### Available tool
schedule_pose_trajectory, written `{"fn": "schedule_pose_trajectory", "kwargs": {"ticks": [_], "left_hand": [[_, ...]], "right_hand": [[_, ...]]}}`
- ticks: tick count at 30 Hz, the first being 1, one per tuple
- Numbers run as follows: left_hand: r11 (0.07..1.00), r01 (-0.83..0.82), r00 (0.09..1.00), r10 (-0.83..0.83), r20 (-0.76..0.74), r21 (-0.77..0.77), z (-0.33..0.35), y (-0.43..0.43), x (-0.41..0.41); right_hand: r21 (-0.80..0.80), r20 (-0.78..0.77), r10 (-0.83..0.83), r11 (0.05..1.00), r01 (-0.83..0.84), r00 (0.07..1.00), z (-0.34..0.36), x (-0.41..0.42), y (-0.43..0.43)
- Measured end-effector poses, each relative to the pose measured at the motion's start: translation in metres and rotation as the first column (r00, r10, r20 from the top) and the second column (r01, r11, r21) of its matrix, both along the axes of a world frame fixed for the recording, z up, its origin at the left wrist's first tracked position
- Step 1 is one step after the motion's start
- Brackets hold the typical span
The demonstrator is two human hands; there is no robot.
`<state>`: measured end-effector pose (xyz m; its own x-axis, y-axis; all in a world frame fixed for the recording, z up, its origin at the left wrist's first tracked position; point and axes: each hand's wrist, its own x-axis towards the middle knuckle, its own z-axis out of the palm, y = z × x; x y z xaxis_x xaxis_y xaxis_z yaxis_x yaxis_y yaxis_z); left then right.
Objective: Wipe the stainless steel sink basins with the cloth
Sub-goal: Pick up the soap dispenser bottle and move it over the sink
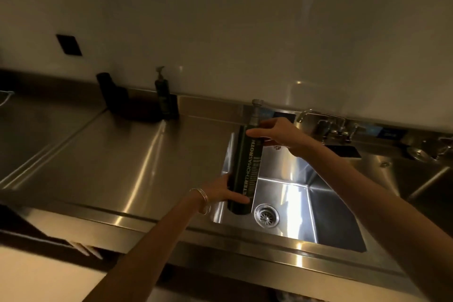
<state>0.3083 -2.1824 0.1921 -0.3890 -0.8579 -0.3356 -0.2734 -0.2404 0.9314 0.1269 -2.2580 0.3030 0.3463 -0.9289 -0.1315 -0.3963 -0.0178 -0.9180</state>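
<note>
Steel bench (110, 154) lies left of the sink basin (338, 213), and a small pump bottle (163, 95) stands at the wall behind it. Over the basin's left edge, two hands hold a tall dark bottle (245, 171). The left hand (220, 191) wraps its fingers round the bottom of that bottle. The right hand (274, 132) curls round the top, just under the pump. The drain (266, 215) sits in the basin floor, right below the bottle. Taps (328, 122) stick out behind the basin.

A tall dark pump bottle (245, 169), smaller pump bottle (163, 98) farther back, black cylinder (107, 91), black wall plate (69, 44)
</note>
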Motion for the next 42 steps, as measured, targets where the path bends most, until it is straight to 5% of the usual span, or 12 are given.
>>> {"fn": "schedule_pose_trajectory", "kwargs": {"ticks": [10,18,26,33,42], "left_hand": [[0.944,-0.263,0.951,0.288,0.109,-0.200,-0.006,-0.034,0.147],[0.964,-0.245,0.968,0.250,0.028,-0.104,-0.008,-0.077,0.199],[0.976,-0.215,0.976,0.215,0.014,-0.047,-0.013,-0.136,0.214],[0.916,-0.389,0.919,0.394,0.035,-0.099,-0.018,-0.185,0.223],[0.937,-0.293,0.952,0.303,0.028,-0.193,-0.026,-0.233,0.245]], "right_hand": [[-0.239,-0.195,-0.166,0.964,0.118,0.967,-0.003,0.169,-0.017],[0.056,-0.066,-0.043,0.997,0.047,0.997,0.002,0.204,-0.060],[0.069,-0.003,0.048,0.996,-0.048,0.999,-0.006,0.222,-0.134],[0.059,0.183,-0.266,0.964,0.259,0.946,0.004,0.250,-0.190],[0.322,0.286,-0.430,0.885,0.337,0.856,0.019,0.287,-0.234]]}}
